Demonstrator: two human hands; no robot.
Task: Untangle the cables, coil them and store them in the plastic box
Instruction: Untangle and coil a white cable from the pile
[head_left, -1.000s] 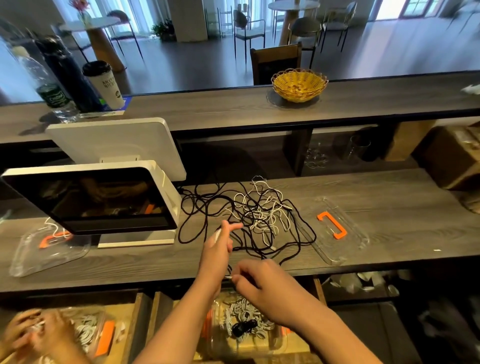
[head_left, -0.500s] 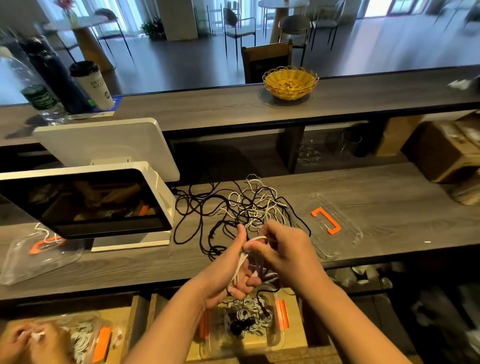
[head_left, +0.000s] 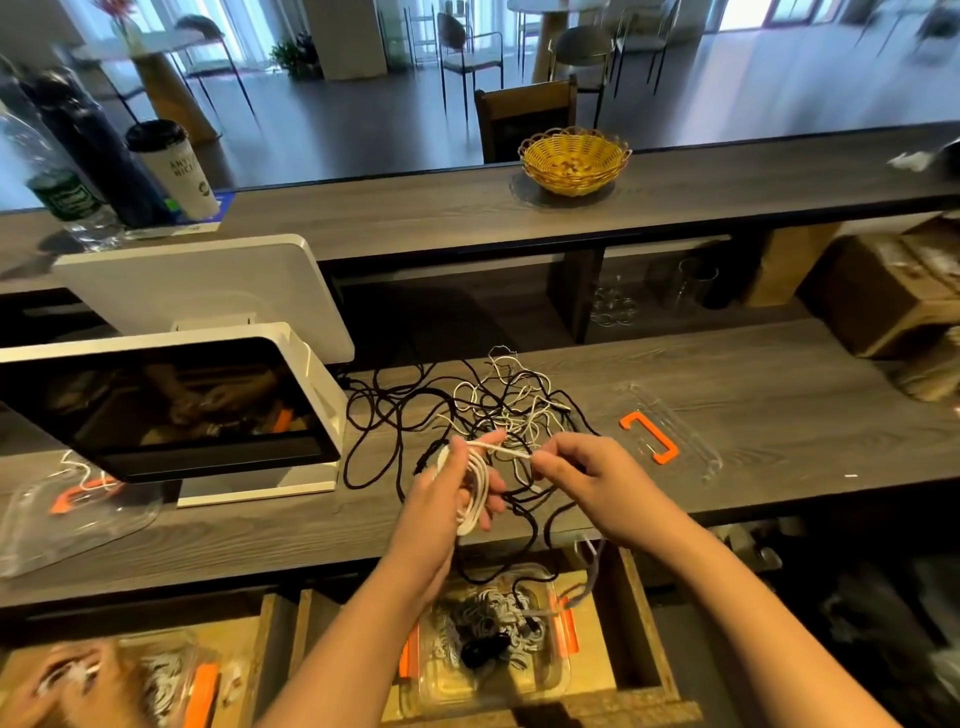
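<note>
Head view: white cable being coiled over counter

Left hand (head_left: 457, 499) grips looped white cable (head_left: 477, 488); right hand (head_left: 587, 480) pinches its free strand. Tangled cables (head_left: 467, 410) lie on the counter (head_left: 753, 395) behind. Plastic box (head_left: 493, 639), holding coils, sits in the drawer below; lid (head_left: 670, 436) rests right.

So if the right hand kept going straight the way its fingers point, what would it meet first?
The right hand points left, pinching the white cable, so it would most likely meet the left hand and the loops wound on it first. The two seem level, but one view leaves depth unsure.
</note>
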